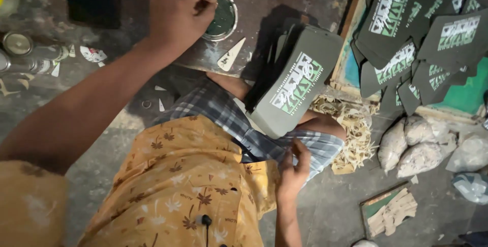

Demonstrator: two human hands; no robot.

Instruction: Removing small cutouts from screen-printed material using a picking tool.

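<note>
grey concrete floor [101, 160]; left grip [179, 14] pinches something unclear over paint tin [223, 20].

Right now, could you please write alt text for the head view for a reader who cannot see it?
A seated person's left hand reaches to a round tin of dark green ink on the floor, while the right hand rests on the lap beside a stack of grey printed fabric pieces. More printed pieces lie spread at upper right.

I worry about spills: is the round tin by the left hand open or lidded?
Open: the tin shows a dark green inside within its metal rim, no lid on it. The left hand is over its edge.
</note>
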